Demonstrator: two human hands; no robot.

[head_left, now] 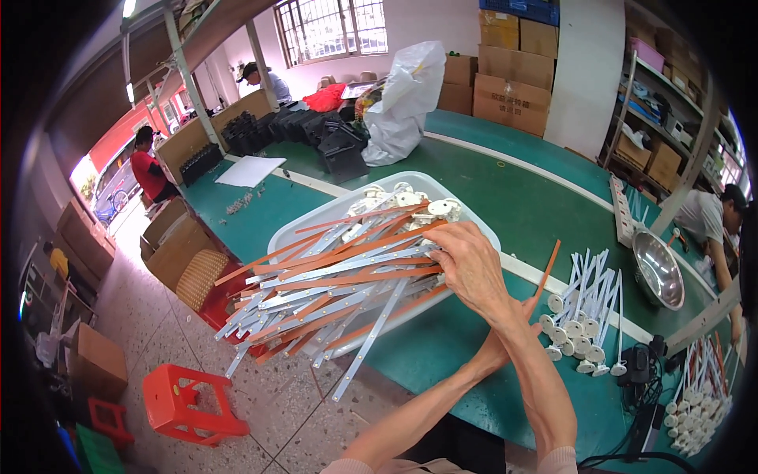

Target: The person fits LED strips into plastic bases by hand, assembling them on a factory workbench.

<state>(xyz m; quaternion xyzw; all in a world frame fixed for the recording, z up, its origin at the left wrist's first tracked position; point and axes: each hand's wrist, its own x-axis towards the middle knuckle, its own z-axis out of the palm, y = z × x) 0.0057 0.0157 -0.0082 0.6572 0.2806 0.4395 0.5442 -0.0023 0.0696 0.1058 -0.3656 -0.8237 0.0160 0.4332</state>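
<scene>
Inside white tub (308,225), orange and white strips (332,288) under right hand (474,265).

head view: sat above the green table (505,197), tilted down and forward | range: close over the white tray (316,217) at the table's near edge | forearms entered from the lower edge | fisheye bent the table's edges | single view, nothing shared

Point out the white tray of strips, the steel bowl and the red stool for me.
White tray (339,212), head view: bare far-left rim.
Steel bowl (658,270), head view: inner wall.
Red stool (175,397), head view: seat top.
</scene>
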